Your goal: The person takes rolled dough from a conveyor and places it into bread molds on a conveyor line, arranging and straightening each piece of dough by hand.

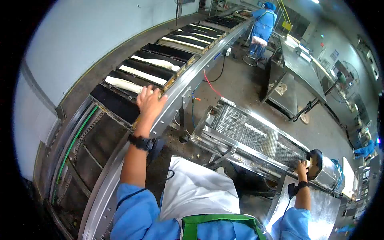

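Observation:
My left hand (149,105) reaches over the near pans on the conveyor, its fingers curled on the right end of a pale dough strip (123,85). The strip lies lengthwise in a long black pan. My right hand (302,168) is at the mouth of a metal machine (326,172), at the end of a mesh belt (256,134). Its fingers are bent around a pale piece that looks like dough (308,163), mostly hidden by the hand and housing. Beside the left hand is a black pan (114,103) with no dough visible in it.
Further pans with dough strips (144,76) line the curving conveyor (182,82). A co-worker in blue (263,26) stands at its far end. A steel table (300,68) and a fan (346,82) are at right. A red hose (211,84) hangs beside the conveyor.

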